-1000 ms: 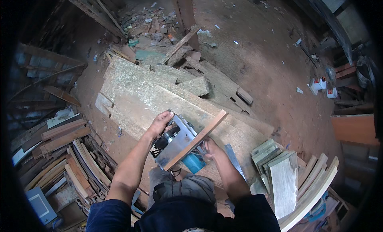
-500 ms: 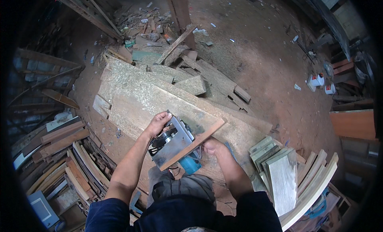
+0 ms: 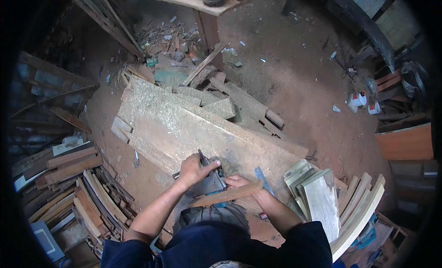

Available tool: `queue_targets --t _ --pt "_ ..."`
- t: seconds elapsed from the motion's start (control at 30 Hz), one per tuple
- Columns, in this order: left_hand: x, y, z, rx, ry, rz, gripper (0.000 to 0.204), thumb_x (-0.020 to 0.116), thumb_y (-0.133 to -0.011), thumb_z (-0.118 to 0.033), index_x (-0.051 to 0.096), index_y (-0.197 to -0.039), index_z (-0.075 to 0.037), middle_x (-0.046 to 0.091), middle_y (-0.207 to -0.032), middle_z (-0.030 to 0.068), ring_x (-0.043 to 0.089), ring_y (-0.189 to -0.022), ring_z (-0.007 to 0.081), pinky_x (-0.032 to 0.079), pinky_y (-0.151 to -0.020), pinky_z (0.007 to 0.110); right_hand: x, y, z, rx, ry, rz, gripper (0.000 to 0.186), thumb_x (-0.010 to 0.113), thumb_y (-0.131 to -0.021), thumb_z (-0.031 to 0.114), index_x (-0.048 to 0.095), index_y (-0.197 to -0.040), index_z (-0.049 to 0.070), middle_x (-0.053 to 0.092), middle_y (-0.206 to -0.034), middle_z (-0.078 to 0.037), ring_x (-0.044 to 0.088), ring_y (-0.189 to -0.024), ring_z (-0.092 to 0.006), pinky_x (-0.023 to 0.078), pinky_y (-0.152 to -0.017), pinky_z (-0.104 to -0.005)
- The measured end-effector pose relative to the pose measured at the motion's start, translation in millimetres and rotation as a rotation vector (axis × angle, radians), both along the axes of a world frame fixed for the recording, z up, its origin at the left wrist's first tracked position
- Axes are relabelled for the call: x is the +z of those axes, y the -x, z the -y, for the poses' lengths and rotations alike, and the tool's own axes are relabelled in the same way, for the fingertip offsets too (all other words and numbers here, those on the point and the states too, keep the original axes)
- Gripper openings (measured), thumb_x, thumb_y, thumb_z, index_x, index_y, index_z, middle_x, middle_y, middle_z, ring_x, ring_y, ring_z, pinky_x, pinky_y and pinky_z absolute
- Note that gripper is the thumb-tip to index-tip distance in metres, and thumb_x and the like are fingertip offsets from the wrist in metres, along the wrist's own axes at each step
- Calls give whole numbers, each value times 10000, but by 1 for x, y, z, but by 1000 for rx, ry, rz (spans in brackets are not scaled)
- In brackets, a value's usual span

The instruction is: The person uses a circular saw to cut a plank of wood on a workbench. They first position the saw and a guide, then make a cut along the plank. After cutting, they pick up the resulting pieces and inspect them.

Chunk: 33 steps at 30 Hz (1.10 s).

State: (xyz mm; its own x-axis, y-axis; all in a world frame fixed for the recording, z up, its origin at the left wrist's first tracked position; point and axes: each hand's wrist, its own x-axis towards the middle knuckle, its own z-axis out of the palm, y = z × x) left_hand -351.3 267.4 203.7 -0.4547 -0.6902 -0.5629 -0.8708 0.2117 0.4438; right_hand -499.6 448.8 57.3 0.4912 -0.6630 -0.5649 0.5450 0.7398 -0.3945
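Observation:
Low over my lap, a circular saw (image 3: 208,185) with a flat metal base plate is held tilted, much of its teal body hidden. A reddish-brown wooden strip (image 3: 225,195) lies along the plate's side nearest me. My left hand (image 3: 193,170) is closed over the plate's far edge, thumb stretched across toward the right. My right hand (image 3: 237,180) is at the plate's right end, just beyond the strip, with its fingers curled against the saw; part of them is hidden. Right of that hand, a bluish flat bar (image 3: 264,179) lies on the dusty wide board (image 3: 156,111).
Sawdust-covered offcuts (image 3: 221,108) lie beyond the board. Stacked pale wood pieces (image 3: 320,199) stand at right, curved wood strips (image 3: 99,199) at left. White containers (image 3: 357,101) sit on the floor at far right. A small table (image 3: 184,2) shows at the top.
The saw has come down toward my lap and tipped, hiding its underside parts. My left hand has shifted right over the plate. The view has tilted up, bringing a small table in.

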Motion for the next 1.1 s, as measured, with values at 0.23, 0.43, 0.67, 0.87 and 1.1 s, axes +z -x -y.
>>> queue_targets --t 0.23,0.43,0.67,0.87,1.1 --pt "-7 -7 -46 -41 134 -83 568 739 -777 -432 618 -939 98 629 -908 284 610 -900 441 469 -848 502 17 3 -19 183 36 -89 333 523 -1049 321 686 -1017 32 677 -794 -31 603 -642 -77 469 -539 -239" --pt "-5 -15 -87 -275 177 -127 622 738 -789 -401 561 -1073 123 587 -1062 291 544 -1047 430 425 -927 500 8 -18 -56 314 -40 -45 340 496 -1053 337 666 -970 55 662 -775 -36 557 -603 -98 436 -528 -245" --pt "0 -11 -98 -411 98 -88 677 718 -820 -440 548 -1119 143 571 -1102 300 529 -1084 439 420 -986 502 8 -38 -88 223 10 33 343 435 -1053 281 637 -908 44 576 -813 -19 481 -720 -135 408 -680 -282" --pt "-1 -16 -102 -483 189 -109 681 716 -839 -442 521 -1110 151 545 -1145 335 518 -1082 476 411 -1002 512 19 -40 -84 235 -46 135 290 379 -1031 199 575 -844 97 502 -770 21 418 -688 -116 364 -645 -270" --pt "-12 -17 -111 -476 187 -143 635 717 -829 -439 538 -1059 126 576 -1068 321 537 -1071 478 415 -998 516 -1 -42 -83 264 -188 424 240 409 -963 112 483 -737 149 409 -701 57 376 -640 -88 330 -612 -249"
